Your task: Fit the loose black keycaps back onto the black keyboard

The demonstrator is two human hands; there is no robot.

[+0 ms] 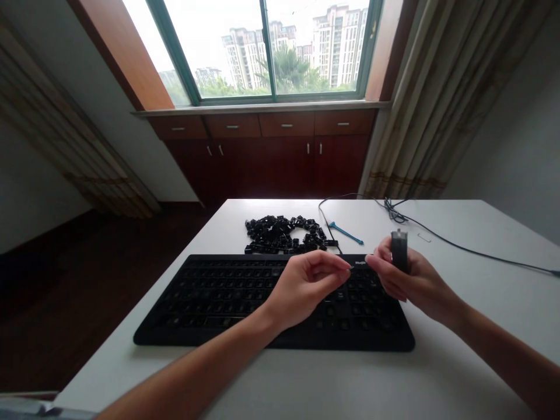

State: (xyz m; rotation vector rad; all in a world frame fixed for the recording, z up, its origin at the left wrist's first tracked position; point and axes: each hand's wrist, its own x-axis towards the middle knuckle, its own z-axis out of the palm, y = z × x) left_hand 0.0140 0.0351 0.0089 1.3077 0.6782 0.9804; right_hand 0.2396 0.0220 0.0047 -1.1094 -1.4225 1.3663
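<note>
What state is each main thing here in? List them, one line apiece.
Left hand, pinching a small dark piece
Right hand, gripping a dark block upright
Black keyboard, flat, many keys uncapped
Black keycaps, loose, heaped behind it
Blue tool, lying down
Cable, partly bunched
Drawers, shut
Cabinet doors, shut
Curtains, gathered aside
Window, looks shut

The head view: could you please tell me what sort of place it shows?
Probably a room in a home, perhaps used as a study: long curtains hang either side of a window, and wooden cabinets stand below it.
</note>
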